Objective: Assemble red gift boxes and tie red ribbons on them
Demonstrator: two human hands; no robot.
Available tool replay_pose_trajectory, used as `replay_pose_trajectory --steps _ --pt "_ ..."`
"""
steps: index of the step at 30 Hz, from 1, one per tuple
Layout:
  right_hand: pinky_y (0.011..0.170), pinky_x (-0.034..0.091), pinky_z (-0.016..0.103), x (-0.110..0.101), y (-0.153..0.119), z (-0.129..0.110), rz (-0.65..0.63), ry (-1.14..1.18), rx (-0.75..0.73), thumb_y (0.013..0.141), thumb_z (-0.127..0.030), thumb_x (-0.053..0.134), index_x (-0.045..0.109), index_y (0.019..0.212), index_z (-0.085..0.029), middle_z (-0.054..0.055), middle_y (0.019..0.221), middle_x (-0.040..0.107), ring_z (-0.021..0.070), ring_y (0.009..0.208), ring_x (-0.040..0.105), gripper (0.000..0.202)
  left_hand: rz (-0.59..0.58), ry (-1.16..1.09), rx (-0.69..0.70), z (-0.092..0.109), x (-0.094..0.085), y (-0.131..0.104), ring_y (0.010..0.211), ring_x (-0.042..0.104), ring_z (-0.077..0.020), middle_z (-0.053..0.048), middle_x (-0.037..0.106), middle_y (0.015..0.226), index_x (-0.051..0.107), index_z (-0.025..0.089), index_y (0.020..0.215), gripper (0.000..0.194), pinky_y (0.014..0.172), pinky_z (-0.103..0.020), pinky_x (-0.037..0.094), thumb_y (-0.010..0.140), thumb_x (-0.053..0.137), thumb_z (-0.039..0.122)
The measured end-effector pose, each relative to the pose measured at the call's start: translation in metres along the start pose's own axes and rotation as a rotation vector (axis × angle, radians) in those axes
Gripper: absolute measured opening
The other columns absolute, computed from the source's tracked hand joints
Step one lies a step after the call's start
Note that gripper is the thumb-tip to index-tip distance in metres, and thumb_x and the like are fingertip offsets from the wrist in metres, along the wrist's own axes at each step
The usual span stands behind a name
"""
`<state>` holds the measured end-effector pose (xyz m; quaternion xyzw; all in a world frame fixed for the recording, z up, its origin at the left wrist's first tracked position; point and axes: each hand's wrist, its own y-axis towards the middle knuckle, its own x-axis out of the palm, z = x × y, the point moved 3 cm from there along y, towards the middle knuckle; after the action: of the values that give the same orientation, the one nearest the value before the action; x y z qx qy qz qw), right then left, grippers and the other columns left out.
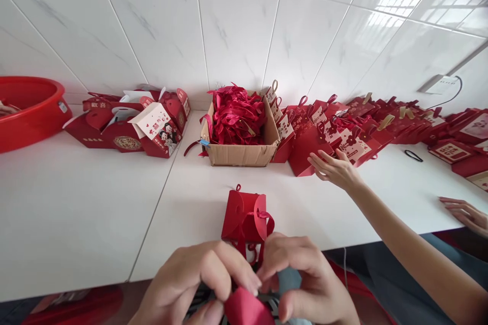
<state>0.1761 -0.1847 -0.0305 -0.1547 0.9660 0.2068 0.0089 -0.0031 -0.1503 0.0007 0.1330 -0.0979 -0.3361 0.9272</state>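
My left hand [202, 279] is closed, its thumb and fingers pinching a wide, smooth red ribbon [248, 309] close to the camera. My right hand [305, 282] is curled beside it, fingertips pressed together near the left fingertips; the exact grip there is partly hidden. Just beyond both hands a small red gift box [238, 213] sits at the table's front edge. Its rounded flaps are folded in, and a thin ribbon runs through a hole, with strands hanging down towards my fingers.
A cardboard box [244, 155] of loose red ribbons stands by the tiled wall. Handled gift boxes [124, 129] and a red basin [34, 111] are on the left. Rows of red boxes [362, 132] line the right, where a co-worker's hand [339, 170] reaches in.
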Motion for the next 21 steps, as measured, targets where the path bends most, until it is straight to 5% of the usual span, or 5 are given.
replay_pose_trajectory --steps 2,6,12,18,21 --pt "0.07 0.048 0.028 0.0 -0.006 -0.001 -0.031 -0.023 0.066 0.079 -0.045 0.072 0.073 0.093 -0.022 0.003 0.073 0.068 0.0152 0.067 0.059 0.027 -0.041 0.148 -0.015 -0.002 -0.005 -0.002 0.081 0.065 -0.0189 -0.004 0.066 0.086 0.056 0.023 0.083 0.015 0.072 -0.029 0.054 0.093 0.046 0.021" --pt "0.083 0.048 0.033 0.001 -0.01 -0.002 0.081 -0.018 0.164 0.081 -0.05 0.068 0.07 0.098 -0.022 0.009 0.104 0.064 0.0201 0.091 0.061 0.033 -0.119 0.419 -0.023 -0.001 0.0 -0.003 0.078 0.062 -0.0145 0.001 0.063 0.079 0.053 0.024 0.082 0.016 0.082 -0.027 0.049 0.088 0.048 0.01" --pt "0.077 0.047 0.036 0.007 -0.011 -0.001 -0.027 0.052 0.128 0.086 -0.027 0.066 0.066 0.082 -0.021 0.004 0.076 0.067 0.018 0.076 0.059 0.007 -0.105 0.623 0.003 -0.012 0.003 -0.001 0.067 0.056 -0.0108 0.003 0.053 0.071 0.052 0.024 0.083 0.014 0.064 -0.02 0.045 0.088 0.047 0.012" --pt "0.082 0.045 0.032 -0.014 -0.006 0.004 0.312 -0.044 0.227 0.097 -0.027 0.048 0.062 0.086 -0.022 0.005 0.096 0.061 0.0167 0.089 0.058 0.018 0.081 0.853 -0.036 -0.05 -0.024 0.002 0.071 0.052 -0.013 0.001 0.053 0.078 0.05 0.023 0.097 0.017 0.067 -0.024 0.046 0.086 0.049 0.01" --pt "0.09 0.043 0.031 -0.017 0.006 0.01 0.373 -0.135 0.254 0.099 -0.03 0.044 0.062 0.086 -0.021 0.007 0.113 0.057 0.0182 0.105 0.056 0.024 0.091 0.909 -0.07 -0.067 -0.026 0.002 0.072 0.054 -0.0138 0.001 0.057 0.081 0.049 0.023 0.101 0.02 0.068 -0.025 0.047 0.085 0.05 0.011"
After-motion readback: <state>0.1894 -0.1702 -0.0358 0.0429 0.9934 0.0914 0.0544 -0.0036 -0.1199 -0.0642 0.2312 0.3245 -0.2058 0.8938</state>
